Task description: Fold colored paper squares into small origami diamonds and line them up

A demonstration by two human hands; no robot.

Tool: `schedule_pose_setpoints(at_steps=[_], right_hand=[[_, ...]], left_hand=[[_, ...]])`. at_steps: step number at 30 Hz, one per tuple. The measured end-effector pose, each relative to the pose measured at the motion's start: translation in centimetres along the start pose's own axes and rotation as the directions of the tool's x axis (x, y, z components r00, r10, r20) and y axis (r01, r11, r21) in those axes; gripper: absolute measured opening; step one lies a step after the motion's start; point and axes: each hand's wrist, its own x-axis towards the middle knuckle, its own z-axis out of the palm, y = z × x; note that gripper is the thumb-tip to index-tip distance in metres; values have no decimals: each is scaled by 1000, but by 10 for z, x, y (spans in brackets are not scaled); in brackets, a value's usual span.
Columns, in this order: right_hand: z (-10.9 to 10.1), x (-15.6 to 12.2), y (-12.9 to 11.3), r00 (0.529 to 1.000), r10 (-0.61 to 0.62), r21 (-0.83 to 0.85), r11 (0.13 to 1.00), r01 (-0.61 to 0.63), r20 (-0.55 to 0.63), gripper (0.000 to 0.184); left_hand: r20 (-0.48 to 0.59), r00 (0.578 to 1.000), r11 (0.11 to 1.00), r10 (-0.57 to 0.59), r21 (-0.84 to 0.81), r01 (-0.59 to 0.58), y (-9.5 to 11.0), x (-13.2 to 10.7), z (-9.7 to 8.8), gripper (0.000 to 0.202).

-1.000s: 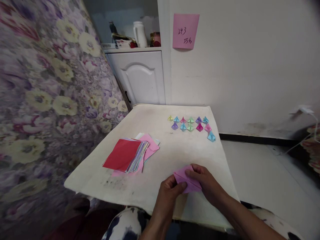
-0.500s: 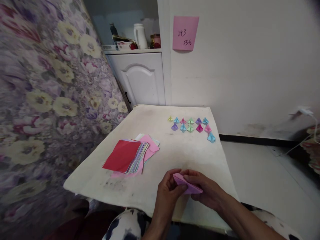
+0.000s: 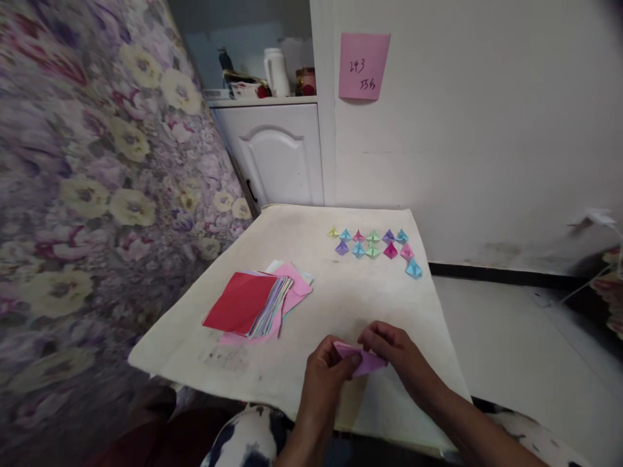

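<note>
**Two hands are pinching a folded pink sheet over the table's near edge**

Both hands are closing on one pink paper [image 3: 363, 359], which is sitting between them just above the near part of the pale table [image 3: 302, 240]. The left hand [image 3: 327, 371] is gripping the paper's left end, with the thumb lying on top. The right hand [image 3: 396, 353] is curling its fingertips over the right end. The sheet is looking already doubled over, so by my reading a fold is being pressed or lined up. Carrying that crease further would call for matched edges and firm, even pressure from both thumbs.

A fanned stack of coloured sheets [image 3: 253, 301], red on top, is lying to the left, well apart from the hands. Small folded pieces [image 3: 372, 243] are sitting in two rows near the table's far right corner. A pink note [image 3: 364, 66] is hanging on the wall behind.
</note>
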Motion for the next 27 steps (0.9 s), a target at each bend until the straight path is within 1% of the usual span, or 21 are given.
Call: schedule_pose_setpoints(at_steps=[2,4,7,10,12,14,18,22,25,27], right_hand=[[-1,-1,0,1000,-22,-145,989,24,17,23],[-2,-2,3,999,-21,-242,970,27,28,21],[-2,-1,8,1000,-12,-296,955,18,24,21],[-3,1,7,1000,-15,-316,948,16,8,20],[-5,3,6,1000,-12,-314,949,15,13,18],[-7,4,6,1000,-11,-303,953,16,16,17],[-9,4,7,999,-16,-227,974,25,40,18],[-8,4,6,997,-12,-113,993,21,76,23],[-6,6,6,998,11,-53,999,-8,64,26],[-6,8,6,998,25,-41,999,-23,54,28]], left_hand=[[-16,1000,998,-14,-60,13,-2,1,0,15],[-27,999,993,-29,-117,25,-4,3,0,17],[-32,999,987,-41,-158,36,-5,3,0,17],[-10,999,991,-39,-128,37,0,2,-1,15],[-9,1000,997,-28,-70,27,4,0,-2,15],[-18,1000,1000,-10,-7,9,9,-1,-2,20],[-5,1000,995,17,103,-16,13,-2,-4,26],[18,999,990,34,134,-36,13,-3,-4,30],[-4,998,987,62,147,-61,13,-3,-4,32],[-20,998,990,62,128,-59,12,-3,-2,32]])
